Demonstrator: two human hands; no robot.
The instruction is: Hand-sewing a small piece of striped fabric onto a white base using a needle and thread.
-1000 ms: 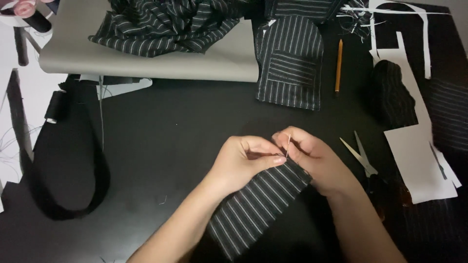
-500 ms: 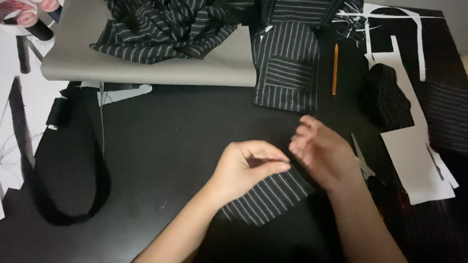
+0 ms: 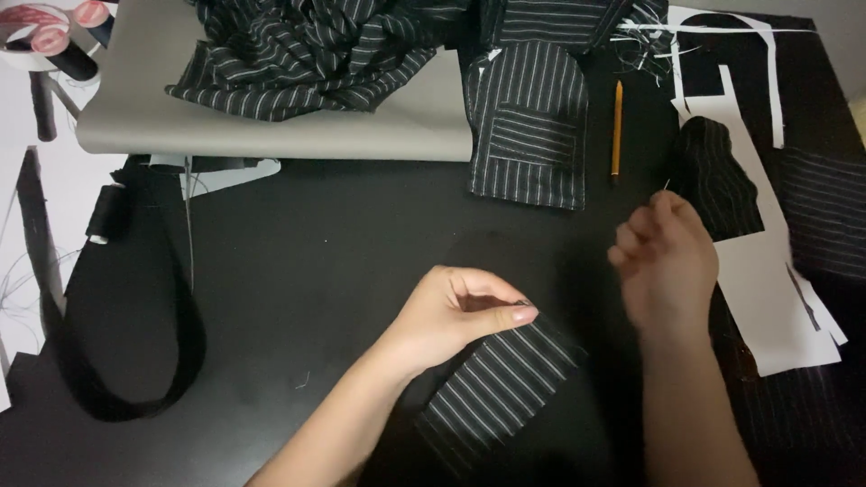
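The right hand (image 3: 667,261) now sits up and right of the striped strip (image 3: 501,379), apart from the left hand (image 3: 456,311). Its needle (image 3: 666,186) is lifted clear of the cloth.

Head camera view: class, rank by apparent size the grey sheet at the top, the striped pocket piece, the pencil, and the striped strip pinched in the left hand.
1. Grey sheet, though partly covered by fabric.
2. Striped pocket piece.
3. Striped strip, close to second; it lies nearer the camera, so unsure.
4. Pencil.

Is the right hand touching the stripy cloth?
Apart. The head view shows the right hand raised away, with bare black table between it and the striped cloth.
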